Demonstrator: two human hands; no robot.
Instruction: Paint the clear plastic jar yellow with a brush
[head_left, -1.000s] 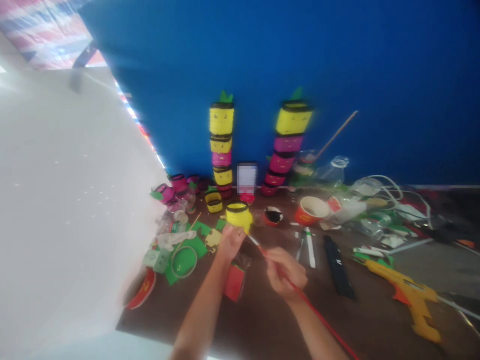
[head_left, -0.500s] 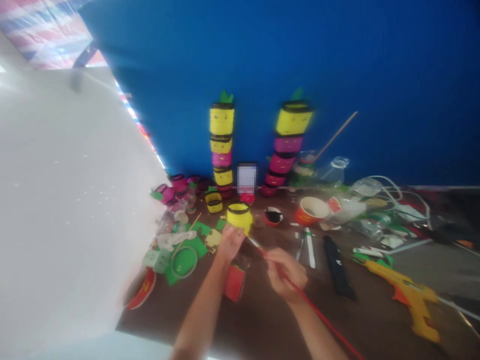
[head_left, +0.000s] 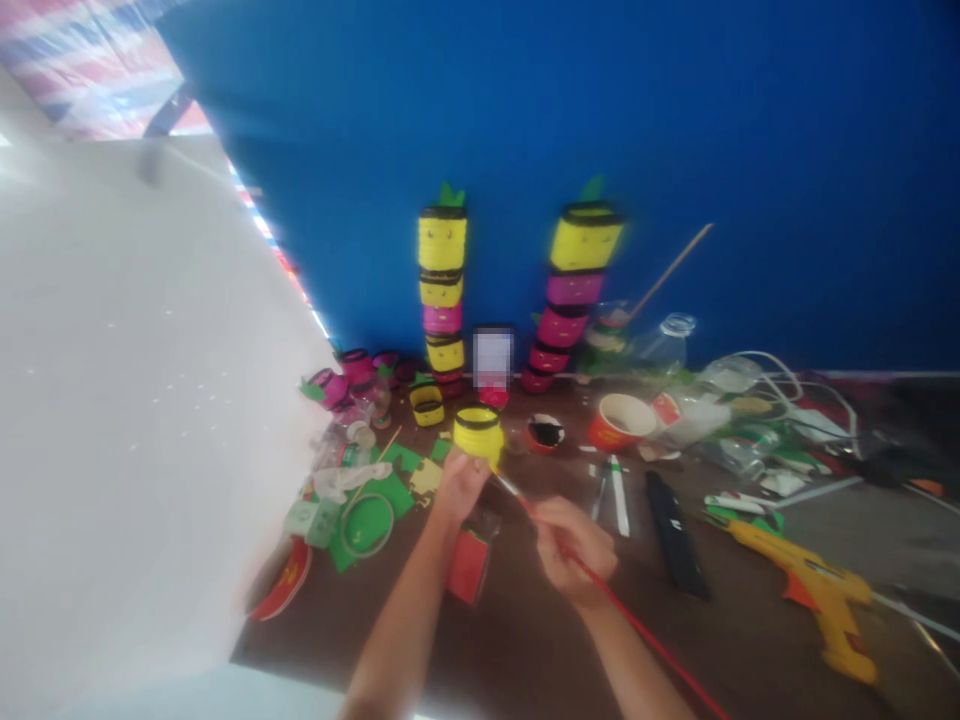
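Note:
My left hand (head_left: 461,482) is closed on the lower edge of a small yellow cup with black bands (head_left: 478,433), holding it just above the brown table (head_left: 525,640). My right hand (head_left: 574,547) is closed around a long red-handled brush (head_left: 622,612). The brush's pale tip points up-left and ends close to the yellow cup and my left fingers. Whether the tip touches the cup is too blurred to tell.
Two tall stacks of yellow and pink cups (head_left: 442,290) (head_left: 574,290) stand against the blue wall. A yellow glue gun (head_left: 817,590), a black bar (head_left: 675,535), pens (head_left: 619,492), a red paper cup (head_left: 622,420), plastic bottles (head_left: 667,345), green cut-outs (head_left: 367,520) and a red object (head_left: 469,565) litter the table. A white board (head_left: 135,420) fills the left.

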